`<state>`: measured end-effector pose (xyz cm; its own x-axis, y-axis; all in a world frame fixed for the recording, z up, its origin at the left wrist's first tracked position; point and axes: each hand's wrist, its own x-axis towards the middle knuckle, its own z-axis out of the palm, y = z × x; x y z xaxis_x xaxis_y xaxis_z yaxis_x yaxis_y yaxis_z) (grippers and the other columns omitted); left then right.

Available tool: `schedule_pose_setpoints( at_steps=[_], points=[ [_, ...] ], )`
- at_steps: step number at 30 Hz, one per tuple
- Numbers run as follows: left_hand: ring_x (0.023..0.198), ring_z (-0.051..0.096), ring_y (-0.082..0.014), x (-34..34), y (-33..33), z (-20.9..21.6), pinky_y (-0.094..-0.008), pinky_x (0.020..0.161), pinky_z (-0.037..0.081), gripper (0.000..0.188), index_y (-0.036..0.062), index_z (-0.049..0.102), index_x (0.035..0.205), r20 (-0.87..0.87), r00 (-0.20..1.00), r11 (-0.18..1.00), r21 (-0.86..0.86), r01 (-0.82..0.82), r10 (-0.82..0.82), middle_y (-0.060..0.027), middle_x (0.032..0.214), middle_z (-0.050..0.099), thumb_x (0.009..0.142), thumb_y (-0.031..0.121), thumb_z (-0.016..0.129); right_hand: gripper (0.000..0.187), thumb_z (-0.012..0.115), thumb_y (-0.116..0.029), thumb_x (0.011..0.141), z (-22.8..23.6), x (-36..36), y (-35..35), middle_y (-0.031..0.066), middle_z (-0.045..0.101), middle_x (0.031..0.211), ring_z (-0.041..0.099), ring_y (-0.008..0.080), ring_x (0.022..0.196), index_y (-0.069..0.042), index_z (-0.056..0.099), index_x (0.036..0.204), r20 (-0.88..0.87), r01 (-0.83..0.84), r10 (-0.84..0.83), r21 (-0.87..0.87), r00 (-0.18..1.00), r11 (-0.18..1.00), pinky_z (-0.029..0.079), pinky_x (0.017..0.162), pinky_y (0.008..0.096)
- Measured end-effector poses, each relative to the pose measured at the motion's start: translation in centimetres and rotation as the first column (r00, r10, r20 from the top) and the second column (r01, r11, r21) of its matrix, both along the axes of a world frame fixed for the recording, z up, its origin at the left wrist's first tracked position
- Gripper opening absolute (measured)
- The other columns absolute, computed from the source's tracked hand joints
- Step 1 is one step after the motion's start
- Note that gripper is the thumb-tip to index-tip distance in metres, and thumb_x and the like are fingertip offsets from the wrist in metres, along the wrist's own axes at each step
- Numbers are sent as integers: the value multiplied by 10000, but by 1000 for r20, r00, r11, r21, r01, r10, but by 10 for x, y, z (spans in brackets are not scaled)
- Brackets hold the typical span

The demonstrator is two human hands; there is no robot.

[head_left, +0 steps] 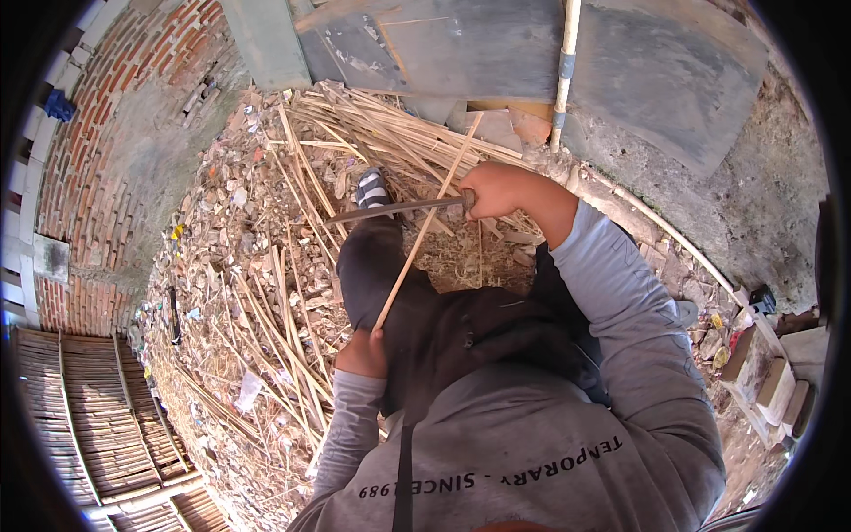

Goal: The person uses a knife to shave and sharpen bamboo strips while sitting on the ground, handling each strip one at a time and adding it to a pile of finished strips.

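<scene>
My right hand (490, 190) is closed round the handle of a long machete (399, 208), its dark blade pointing left. The blade crosses a thin bamboo strip (443, 191), and seems to touch it, though the exact contact is hard to make out. Low by my left thigh, my left hand (362, 354) grips the lower end of that strip, which slants up and to the right past the blade. Under the blade is my bent left leg (377, 266), with a striped sandal (373, 188) on the foot.
Beyond my foot lies a pile of bamboo strips (399, 133), and more loose strips (279, 324) are scattered left. Rubble and litter (208, 266) cover the ground. Grey panels (425, 44) and a white pipe (566, 71) stand ahead; a brick wall (115, 160) is left, wooden blocks (764, 381) right.
</scene>
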<state>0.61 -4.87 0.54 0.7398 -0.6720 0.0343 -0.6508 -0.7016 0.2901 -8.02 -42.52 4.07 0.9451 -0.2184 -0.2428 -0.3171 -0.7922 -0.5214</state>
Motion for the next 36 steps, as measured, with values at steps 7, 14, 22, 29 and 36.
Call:
schedule_pose_setpoints(
  at_steps=[7, 14, 22, 29, 36],
  points=[
    [633, 601, -462, -3, -4, 6, -538, 567, 460, 351, 41, 562, 799, -8, 1000, 1000, 7, 10, -10, -244, 647, 597, 944, 354, 499, 344, 730, -284, 714, -25, -6, -33, 173, 675, 910, 645, 331, 879, -52, 676, 963, 133, 215, -213, 0, 968, 977, 503, 754, 419],
    [632, 599, -459, -2, -2, 5, -537, 562, 454, 349, 36, 566, 801, -4, 1000, 1000, 16, 24, -24, -245, 648, 594, 952, 342, 491, 339, 721, -280, 717, -6, -1, 13, 174, 667, 897, 634, 352, 880, -70, 671, 978, -43, -61, 59, -60, 997, 996, 497, 750, 438],
    [628, 589, -463, -2, -4, 3, -529, 557, 445, 370, 41, 556, 789, -7, 1000, 1000, -5, 4, -4, -247, 640, 582, 952, 364, 481, 355, 710, -281, 733, -26, -1, -26, 172, 674, 920, 644, 340, 894, -42, 674, 994, 125, 165, -162, -18, 979, 986, 501, 765, 429],
    [672, 614, -461, -5, -7, 12, -537, 605, 475, 372, 30, 578, 833, -42, 999, 998, 57, -12, 15, -252, 673, 612, 943, 372, 481, 335, 686, -257, 717, -34, -4, -23, 164, 680, 912, 649, 331, 886, -59, 679, 987, 74, 130, -130, -2, 989, 991, 507, 762, 425],
    [639, 592, -463, -3, -4, 7, -536, 573, 447, 358, 30, 556, 796, 1, 1000, 1000, 6, 17, -17, -252, 645, 585, 950, 347, 489, 363, 729, -301, 715, -11, -1, -3, 186, 664, 866, 636, 361, 871, -41, 671, 962, -4, 29, -30, -28, 1000, 999, 497, 753, 449]
  ],
)
